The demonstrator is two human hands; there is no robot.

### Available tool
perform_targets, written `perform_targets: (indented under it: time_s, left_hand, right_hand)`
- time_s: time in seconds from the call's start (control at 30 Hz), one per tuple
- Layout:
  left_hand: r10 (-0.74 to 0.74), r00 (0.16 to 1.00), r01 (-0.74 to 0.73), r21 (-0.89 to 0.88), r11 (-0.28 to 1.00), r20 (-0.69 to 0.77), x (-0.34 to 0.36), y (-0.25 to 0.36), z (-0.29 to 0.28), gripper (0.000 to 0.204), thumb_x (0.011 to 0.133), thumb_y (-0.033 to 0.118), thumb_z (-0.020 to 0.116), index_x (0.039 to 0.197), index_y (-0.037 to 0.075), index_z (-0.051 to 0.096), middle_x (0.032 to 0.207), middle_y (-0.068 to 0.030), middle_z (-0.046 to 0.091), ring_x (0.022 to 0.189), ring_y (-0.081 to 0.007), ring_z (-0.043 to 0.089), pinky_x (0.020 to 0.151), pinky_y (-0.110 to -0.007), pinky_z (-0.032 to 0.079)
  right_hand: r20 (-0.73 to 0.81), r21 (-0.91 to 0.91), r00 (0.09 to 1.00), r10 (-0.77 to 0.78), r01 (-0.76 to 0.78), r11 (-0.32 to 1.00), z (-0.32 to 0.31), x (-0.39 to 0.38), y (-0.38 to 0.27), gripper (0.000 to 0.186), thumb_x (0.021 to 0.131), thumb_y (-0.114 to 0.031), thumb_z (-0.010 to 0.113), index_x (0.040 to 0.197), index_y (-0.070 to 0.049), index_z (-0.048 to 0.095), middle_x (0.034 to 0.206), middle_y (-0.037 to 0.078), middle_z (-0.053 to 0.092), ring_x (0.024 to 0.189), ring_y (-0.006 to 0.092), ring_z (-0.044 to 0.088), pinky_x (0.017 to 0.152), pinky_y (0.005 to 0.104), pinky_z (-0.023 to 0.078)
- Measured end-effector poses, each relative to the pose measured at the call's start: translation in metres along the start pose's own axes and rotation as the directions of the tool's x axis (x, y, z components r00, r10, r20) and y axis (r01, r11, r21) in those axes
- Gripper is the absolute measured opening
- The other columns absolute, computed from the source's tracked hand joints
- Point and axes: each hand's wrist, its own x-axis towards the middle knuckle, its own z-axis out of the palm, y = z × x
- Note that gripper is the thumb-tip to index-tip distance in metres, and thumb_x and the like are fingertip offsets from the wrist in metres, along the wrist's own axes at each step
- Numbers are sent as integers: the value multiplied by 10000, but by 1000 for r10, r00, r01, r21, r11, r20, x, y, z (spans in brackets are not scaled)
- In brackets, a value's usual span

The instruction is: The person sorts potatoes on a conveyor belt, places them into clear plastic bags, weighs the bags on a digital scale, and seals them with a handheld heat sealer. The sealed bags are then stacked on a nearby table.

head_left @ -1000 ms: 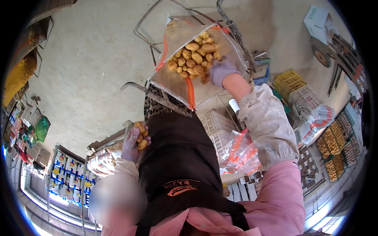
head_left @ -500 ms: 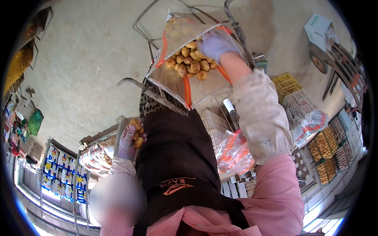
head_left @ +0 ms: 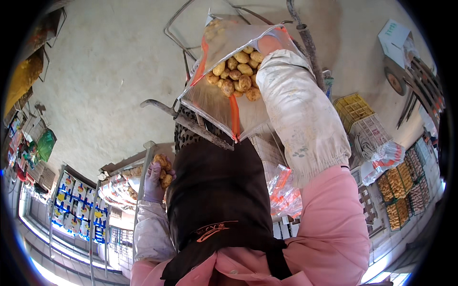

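Right hand point(head_left: 271, 44) is reaching deep into the clear plastic bag point(head_left: 220, 97) with orange stripes, up ahead of me. The bag film and my sleeve are hiding the fingers — cannot tell whether they are spread or closed. Small potatoes point(head_left: 236, 76) are piling at the bag's low end, just beside that hand. Left hand point(head_left: 155, 178), in a pale glove, is curling its fingers around a handful of potatoes point(head_left: 163, 170) down by my apron point(head_left: 217, 190), pressing them into the palm. These are feeling firm, round and light one by one — apt to roll, so cupping several works better than pinching. The bag is thin and slack; taking it by the rim seems safest.
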Motion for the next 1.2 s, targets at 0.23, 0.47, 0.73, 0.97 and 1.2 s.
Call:
perform_targets:
  time_s: [0.23,0.47,0.73,0.97,1.2]
  left_hand:
    - [57,997,-58,18,998,61,-14,6,15,493,933,538,615,1190,121,556,1064,-32,563,850,-151,562,752,-317,479]
    - [76,994,-69,-78,995,85,-41,19,35,446,963,433,626,1255,103,561,1127,-41,624,791,-142,625,709,-326,538]
    - [78,984,-78,-8,997,161,-38,56,45,468,958,454,623,1258,104,545,1151,-46,613,794,-148,642,697,-322,553]
    - [24,981,-40,79,996,192,-22,96,39,452,988,436,579,1293,104,541,1151,-57,627,793,-166,655,707,-346,585]
    - [-105,892,172,-114,979,440,-7,152,-24,455,989,444,572,1310,131,493,1147,-84,584,848,-206,601,753,-386,557]
  right_hand:
    - [257,278,966,-10,-64,959,26,-80,-58,732,874,-641,586,1503,-315,402,1536,84,433,1387,297,440,1137,459,355]
    - [219,177,974,50,-90,980,86,-145,-127,752,907,-355,570,1571,-340,219,1672,85,7,1488,505,63,1102,702,272]
    - [56,157,995,-85,76,985,104,-177,-108,499,935,-233,465,1419,-117,487,1486,141,458,1411,441,341,1172,532,274]
    - [-168,208,985,-33,68,976,118,-184,-109,283,880,-163,581,1132,-86,685,1182,132,689,1161,323,622,1043,481,428]
    - [-785,26,619,-2,36,999,128,-223,-131,266,947,-68,491,1169,-37,635,1285,191,602,1235,320,553,1030,414,460]
